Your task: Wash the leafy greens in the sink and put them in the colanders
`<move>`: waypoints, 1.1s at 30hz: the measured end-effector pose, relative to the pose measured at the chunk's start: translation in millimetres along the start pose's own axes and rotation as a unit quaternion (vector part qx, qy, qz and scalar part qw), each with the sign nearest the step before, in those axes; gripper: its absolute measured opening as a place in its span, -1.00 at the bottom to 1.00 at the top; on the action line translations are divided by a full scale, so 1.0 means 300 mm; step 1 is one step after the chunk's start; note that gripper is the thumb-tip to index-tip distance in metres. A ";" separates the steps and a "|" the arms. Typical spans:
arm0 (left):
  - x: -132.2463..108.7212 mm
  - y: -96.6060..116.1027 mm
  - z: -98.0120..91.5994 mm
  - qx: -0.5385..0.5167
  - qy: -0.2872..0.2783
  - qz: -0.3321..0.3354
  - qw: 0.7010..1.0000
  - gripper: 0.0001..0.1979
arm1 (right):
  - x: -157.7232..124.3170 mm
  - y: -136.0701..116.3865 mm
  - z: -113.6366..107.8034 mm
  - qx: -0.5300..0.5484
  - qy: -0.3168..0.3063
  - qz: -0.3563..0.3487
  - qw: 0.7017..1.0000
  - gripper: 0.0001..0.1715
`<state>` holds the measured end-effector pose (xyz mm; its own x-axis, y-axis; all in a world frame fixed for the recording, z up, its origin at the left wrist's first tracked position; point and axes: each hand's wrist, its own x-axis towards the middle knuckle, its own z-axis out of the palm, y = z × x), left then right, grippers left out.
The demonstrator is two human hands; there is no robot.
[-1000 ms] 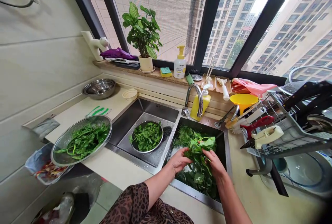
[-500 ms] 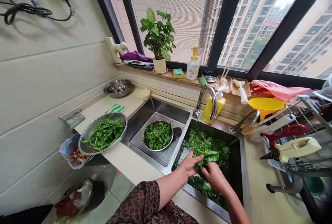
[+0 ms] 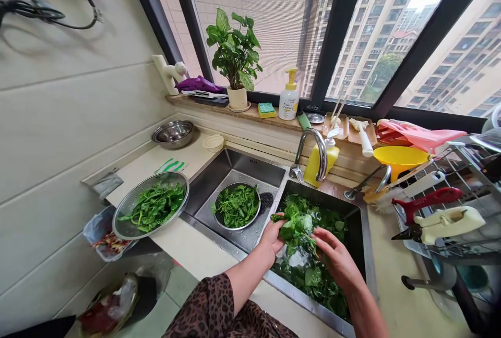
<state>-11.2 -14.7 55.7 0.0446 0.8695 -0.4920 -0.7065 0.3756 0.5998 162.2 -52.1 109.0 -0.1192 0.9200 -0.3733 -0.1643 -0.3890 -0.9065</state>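
Wet green leafy clump [image 3: 295, 228] gripped in closed left hand [image 3: 272, 236], open right hand [image 3: 336, 260] just beside it, over water-filled stainless right sink basin [image 3: 366, 254]; more floating leaves [image 3: 313, 278] remain there, while round steel bowl [image 3: 235, 227] and wire-mesh strainer [image 3: 129, 197] on the left hold greens.

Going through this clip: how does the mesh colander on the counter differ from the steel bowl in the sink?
The mesh colander sits on the countertop, while the steel bowl sits down in the left sink basin. The colander looks larger than the bowl. The colander's wall is perforated mesh; the bowl's looks solid. Both hold leafy greens.
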 end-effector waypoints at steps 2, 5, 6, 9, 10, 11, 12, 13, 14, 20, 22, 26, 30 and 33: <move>0.008 0.069 -0.016 0.005 0.011 0.024 1.000 -0.60 | 0.007 0.007 -0.012 0.078 0.028 0.028 0.996 -0.59; 0.021 0.232 -0.065 0.028 0.044 0.071 0.996 -0.59 | 0.021 0.038 -0.046 0.141 0.046 0.051 0.988 -0.61; 0.025 0.296 -0.088 0.045 0.057 0.093 0.993 -0.59 | 0.026 0.052 -0.059 0.147 0.053 0.056 0.986 -0.62; 0.043 0.481 -0.170 0.115 0.093 0.164 0.975 -0.59 | 0.039 0.096 -0.095 0.149 0.080 0.068 0.983 -0.64; 0.051 0.533 -0.200 0.142 0.104 0.184 0.967 -0.58 | 0.043 0.109 -0.103 0.155 0.087 0.074 0.981 -0.64; 0.061 0.578 -0.230 0.173 0.109 0.197 0.959 -0.58 | 0.047 0.120 -0.109 0.166 0.092 0.081 0.979 -0.63; 0.073 0.615 -0.261 0.210 0.108 0.202 0.950 -0.57 | 0.050 0.130 -0.111 0.177 0.096 0.087 0.976 -0.63; 0.088 0.644 -0.292 0.255 0.100 0.201 0.940 -0.55 | 0.054 0.138 -0.110 0.186 0.100 0.093 0.973 -0.62; 0.104 0.666 -0.325 0.311 0.084 0.196 0.926 -0.52 | 0.058 0.144 -0.108 0.190 0.104 0.099 0.971 -0.62; 0.229 0.695 -0.522 0.695 0.068 0.121 0.705 -0.31 | 0.072 0.186 -0.105 0.148 0.131 0.112 0.974 -0.59; 0.266 0.675 -0.570 0.769 0.086 0.093 0.627 -0.40 | 0.072 0.209 -0.121 0.129 0.144 0.119 0.974 -0.60; 0.318 0.590 -0.618 0.824 0.099 0.032 0.556 -0.50 | 0.076 0.256 -0.152 0.093 0.166 0.134 0.973 -0.61; 0.345 0.457 -0.622 0.838 0.028 0.013 0.545 -0.41 | 0.097 0.282 -0.141 0.073 0.186 0.150 0.968 -0.60; 0.356 0.386 -0.619 0.849 -0.065 -0.026 0.523 -0.52 | 0.122 0.288 -0.118 0.072 0.190 0.172 0.964 -0.60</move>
<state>-219.5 62.0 -44.7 0.1579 0.8165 -0.5553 0.9400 0.0480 0.3378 178.3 -50.4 10.0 0.1710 0.6757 -0.7170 -0.3165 -0.6515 -0.6895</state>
